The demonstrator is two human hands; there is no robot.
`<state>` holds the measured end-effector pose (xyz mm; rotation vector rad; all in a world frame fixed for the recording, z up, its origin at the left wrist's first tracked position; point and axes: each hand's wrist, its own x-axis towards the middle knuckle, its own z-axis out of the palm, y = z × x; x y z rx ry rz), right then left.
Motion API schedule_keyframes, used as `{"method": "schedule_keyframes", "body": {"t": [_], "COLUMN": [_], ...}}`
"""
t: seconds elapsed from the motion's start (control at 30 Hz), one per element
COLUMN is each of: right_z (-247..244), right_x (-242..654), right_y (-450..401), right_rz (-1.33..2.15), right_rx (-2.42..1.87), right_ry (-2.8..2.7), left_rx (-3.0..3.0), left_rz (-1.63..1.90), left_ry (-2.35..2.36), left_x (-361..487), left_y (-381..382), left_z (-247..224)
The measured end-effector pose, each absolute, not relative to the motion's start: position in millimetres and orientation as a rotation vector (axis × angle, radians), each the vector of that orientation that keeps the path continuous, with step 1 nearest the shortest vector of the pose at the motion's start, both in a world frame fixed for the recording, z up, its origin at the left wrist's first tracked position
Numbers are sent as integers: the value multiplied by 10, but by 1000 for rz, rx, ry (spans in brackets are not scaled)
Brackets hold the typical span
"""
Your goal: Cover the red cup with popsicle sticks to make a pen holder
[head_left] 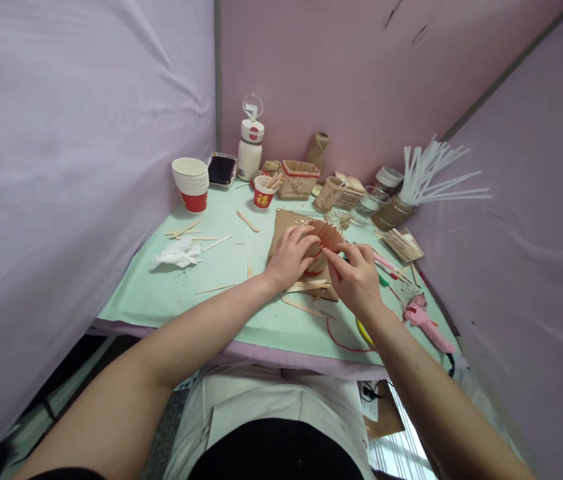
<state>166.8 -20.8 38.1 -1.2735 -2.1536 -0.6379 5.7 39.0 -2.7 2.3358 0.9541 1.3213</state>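
A small basket of wooden craft sticks (330,233) with a jagged rim sits on a brown cardboard sheet (281,230). My left hand (292,257) is curled around its left side, thumb and fingers gripping the wall. On the near side, my right hand (356,277) pinches at a red cord (315,271) that runs around the basket. The fingers partly cover the cord and the basket's front. Loose flat sticks (306,287) lie just below my left hand. More red cord trails over the table near my right forearm.
A pink glue gun (428,323) lies at the right edge, near yellow-handled scissors (365,333). Behind stand a red cup of sticks (264,193), a finished-looking basket (300,181), a white bottle (250,150) and white glue sticks (434,173). Stacked paper cups (191,181) and crumpled tissue (177,253) are left.
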Motion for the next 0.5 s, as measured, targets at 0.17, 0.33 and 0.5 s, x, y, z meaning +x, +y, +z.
{"method": "schedule_keyframes", "body": {"t": [0.17, 0.33, 0.5], "right_z": [367, 334, 306], "right_x": [1678, 1697, 1701], "right_y": [-197, -191, -200], "right_rz": [-563, -518, -518], "right_rx": [-1266, -1213, -1226], "right_ry": [-2153, -2139, -2127], "left_rx": [2333, 2336, 2363], "left_rz": [1302, 1280, 1260], "left_ry": [948, 933, 908], "left_x": [53, 44, 25], "left_y": [397, 406, 422], "left_z": [-28, -11, 2]}}
